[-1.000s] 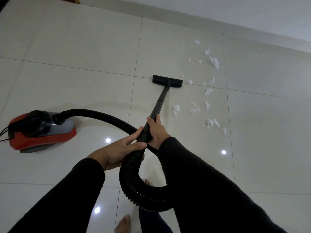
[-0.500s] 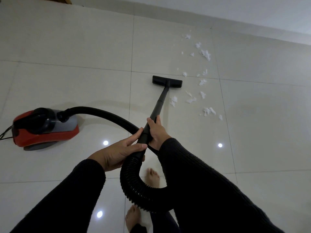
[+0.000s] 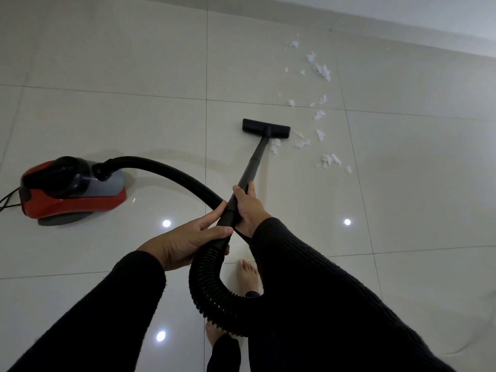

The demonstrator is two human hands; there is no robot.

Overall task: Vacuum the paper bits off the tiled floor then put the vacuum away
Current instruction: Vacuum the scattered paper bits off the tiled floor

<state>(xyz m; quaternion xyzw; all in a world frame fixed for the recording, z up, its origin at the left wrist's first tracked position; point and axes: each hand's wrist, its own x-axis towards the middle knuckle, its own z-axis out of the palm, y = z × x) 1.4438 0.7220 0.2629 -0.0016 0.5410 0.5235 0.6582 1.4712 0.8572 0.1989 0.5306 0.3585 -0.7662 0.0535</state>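
1. Head view: the vacuum [image 3: 72, 187], a red and grey canister with a black top, sits on the floor [image 3: 107, 63] at the left, well apart from the paper bits [image 3: 322, 72].
2. A ribbed black hose [image 3: 171, 170] leaves the canister's right end, arcs right toward the hands, loops down in front of the person's legs and joins the wand [image 3: 252, 167].
3. The wand runs from the hands away to the far side, ending in a flat black nozzle [image 3: 266, 128] that lies on the tiles.
4. The bits, white and torn, are scattered in a loose strip to the right of the nozzle, from near the far wall [image 3: 402, 9] down to a spot level with the middle of the wand. One clump lies just beside the wand behind the nozzle, touching or nearly so; others sit just off the nozzle's right end.
5. The right hand [image 3: 248, 206] is wrapped closed around the wand, thumb pointing up along it.
6. The left hand [image 3: 185, 242] is curled about the cuff where hose meets wand, fingers partly open with the forefinger stretched along the tube.
7. Both arms are in dark knit sleeves [image 3: 322, 291].
8. Two bare feet [image 3: 248, 275] stand on the near tiles under the hose loop.
9. A dark cord [image 3: 8, 200] trails off the canister's left end.
10. Small ceiling-light reflections dot the glossy tiles.
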